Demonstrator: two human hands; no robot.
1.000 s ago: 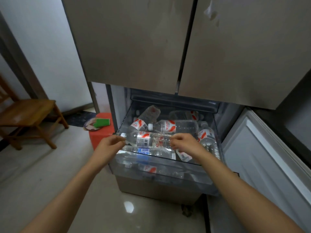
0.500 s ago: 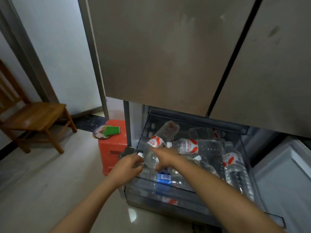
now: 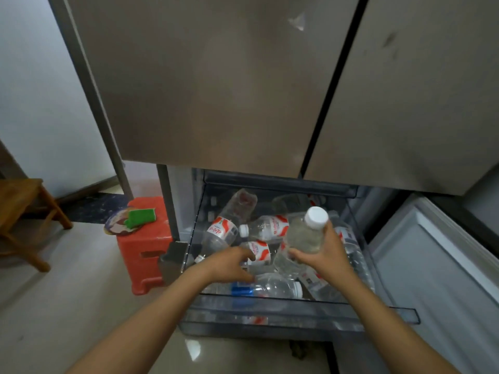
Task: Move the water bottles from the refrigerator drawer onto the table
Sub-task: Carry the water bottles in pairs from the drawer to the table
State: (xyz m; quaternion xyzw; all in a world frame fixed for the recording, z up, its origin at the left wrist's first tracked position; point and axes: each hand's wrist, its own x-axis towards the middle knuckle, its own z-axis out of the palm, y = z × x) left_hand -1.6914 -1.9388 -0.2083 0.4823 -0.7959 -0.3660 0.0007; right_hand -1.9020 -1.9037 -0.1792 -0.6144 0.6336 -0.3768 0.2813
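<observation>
1. My right hand (image 3: 325, 259) grips a clear water bottle (image 3: 305, 237) upright above the open refrigerator drawer (image 3: 270, 317). The fingers wrap round its lower body, and its white cap (image 3: 316, 216) points up towards the camera.
2. The bottle in that grip is see-through plastic with a broad, rounded shoulder under the cap.
3. My left hand (image 3: 229, 265) reaches down into the drawer, fingers bent over a labelled bottle (image 3: 260, 255) lying on its side. I cannot tell whether the hand has a hold on it.
4. The other bottles (image 3: 224, 230) lie in a loose heap inside the drawer. They are clear plastic with white caps, and most wear red-and-white wrappers.
5. One blue-label bottle (image 3: 243, 289) lies along the drawer's front wall, just below my left hand.
6. The drawer has clear walls and stands pulled out beneath two closed grey refrigerator doors (image 3: 216, 90).
7. Left of the refrigerator, a red stool (image 3: 151, 247) stands on the pale floor (image 3: 67, 306) with a green sponge (image 3: 141, 217) on top.
8. A wooden chair (image 3: 24, 206) sits farther left, cut off by the frame's edge.
</observation>
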